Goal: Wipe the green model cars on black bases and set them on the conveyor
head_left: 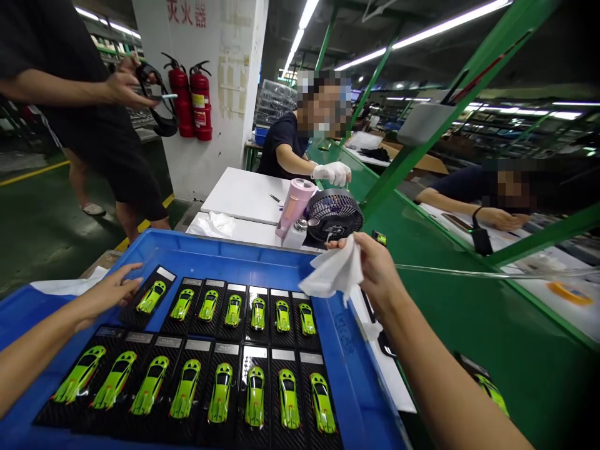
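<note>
A blue plastic tray [187, 247] holds two rows of lime-green model cars [220, 394] on black carbon-pattern cards [284, 331]. My left hand [107, 294] lies at the tray's left side, its fingers apart and touching the end card of the far row. Above the tray's right rim, my right hand [372, 272] pinches a crumpled white cloth [335, 272], which hangs down over the rim. The cloth touches no car.
A pink bottle [297, 206] and a small black fan [335, 214] stand beyond the tray on white boards [244, 195]. A gloved co-worker [330, 174] sits behind them. Another person stands at left holding a phone [164, 97]. A further carded car [487, 390] lies on the green bench at right.
</note>
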Demonstrator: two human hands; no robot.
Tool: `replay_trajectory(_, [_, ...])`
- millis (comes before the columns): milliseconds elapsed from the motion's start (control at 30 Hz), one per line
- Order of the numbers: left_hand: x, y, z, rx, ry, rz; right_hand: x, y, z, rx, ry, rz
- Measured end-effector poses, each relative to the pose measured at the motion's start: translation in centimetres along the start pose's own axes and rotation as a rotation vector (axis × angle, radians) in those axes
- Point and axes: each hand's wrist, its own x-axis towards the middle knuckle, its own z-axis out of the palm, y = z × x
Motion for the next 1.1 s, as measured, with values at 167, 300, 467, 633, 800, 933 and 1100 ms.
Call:
replay_trajectory(167, [1.3,0.3,0.4,-0.013,-0.094,-0.005,6.8,2.2,4.4,-0.355,0.05,-0.093])
replay_trajectory(300, [2.0,0.0,0.6,-0.005,-0.17,0.042,8.0,3.2,6.2,-0.633,0.013,-0.158])
replay_trajectory(467, [2.3,-0.2,0.9,0.022,-0.138,0.084,7.3,3.6,6.9,-0.885,-0.034,-0.174])
replay_trajectory(633, [1.9,0.8,0.3,-0.05,-0.05,0.082,7.1,3.0,6.9,-1.005,-0.071,-0.167])
replay_trajectory(800, [-1.5,4.0,-1.0,-0.263,-0.012,0.007,6.7,2.1,7.1,-0.992,-0.09,-0.186])
replay_trajectory(933, [-6.5,7.3,-0.3,-0.502,-0.096,-0.069,6.0,-0.6,6.7,-0.889,-0.062,-0.235])
replay_trajectory(1100, [-12.5,11.2,3.3,-1.027,-0.184,-0.28,-1.6,-5.7,4.2,-0.618,-0.074,-0.411])
